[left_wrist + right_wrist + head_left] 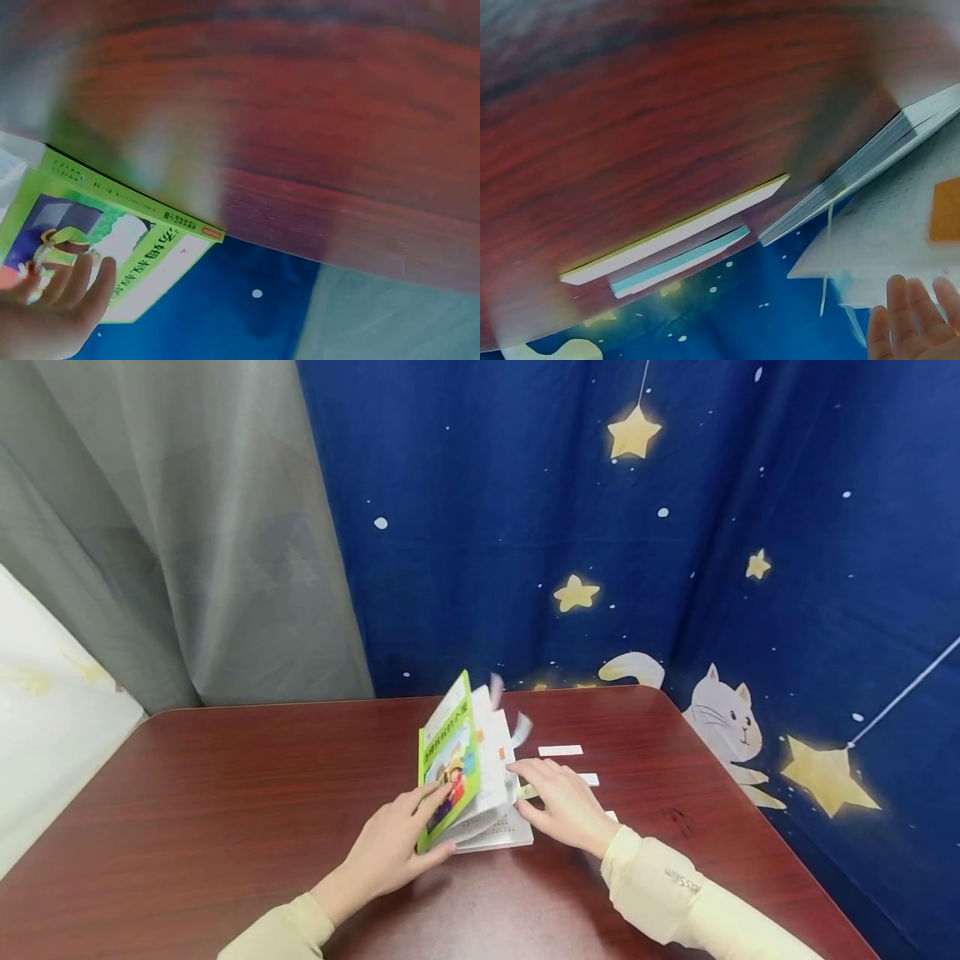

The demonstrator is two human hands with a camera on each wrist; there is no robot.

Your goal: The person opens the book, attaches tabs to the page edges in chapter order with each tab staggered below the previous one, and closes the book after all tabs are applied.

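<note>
A book with a green-edged illustrated cover (452, 760) stands partly open on the table, its cover and a bunch of pages tilted up. My left hand (393, 831) holds this raised part, fingers on the front cover and thumb by the lower page edges; the left wrist view shows its fingers (79, 289) over the cover picture. My right hand (562, 797) is at the right page edges with fingers extended, beside a yellow strip (527, 792) at the book's edge. Thin pink and pale blue strips (521, 729) stick out from the pages. An orange tab (946, 210) is on a page.
Right of the book lie thin white strips (560, 750) on the dark red wooden table (247, 793). In the right wrist view, a yellow-edged pad (679, 231) and a blue-edged one (681, 260) lie side by side. A blue curtain (480, 527) hangs behind the table.
</note>
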